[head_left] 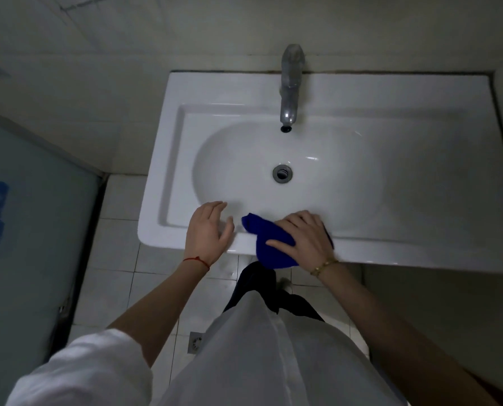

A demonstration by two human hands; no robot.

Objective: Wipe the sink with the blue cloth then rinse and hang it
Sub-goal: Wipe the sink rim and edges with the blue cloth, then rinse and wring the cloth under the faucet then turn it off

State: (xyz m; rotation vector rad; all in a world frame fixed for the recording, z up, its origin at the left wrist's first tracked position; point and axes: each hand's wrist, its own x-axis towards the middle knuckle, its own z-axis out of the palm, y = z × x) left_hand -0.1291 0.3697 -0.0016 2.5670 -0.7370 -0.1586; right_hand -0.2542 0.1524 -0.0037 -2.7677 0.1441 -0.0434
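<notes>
Wiping looks barely begun: the right hand [303,235] presses the blue cloth [269,244] flat on the sink [390,92] rim at 6 o'clock, left hand [209,227] relaxed alongside; rinsing, hanging remain.

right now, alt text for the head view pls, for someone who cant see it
A person's right hand presses a blue cloth on the front rim of a white sink; the left hand rests open beside it. The faucet shows no water.
</notes>
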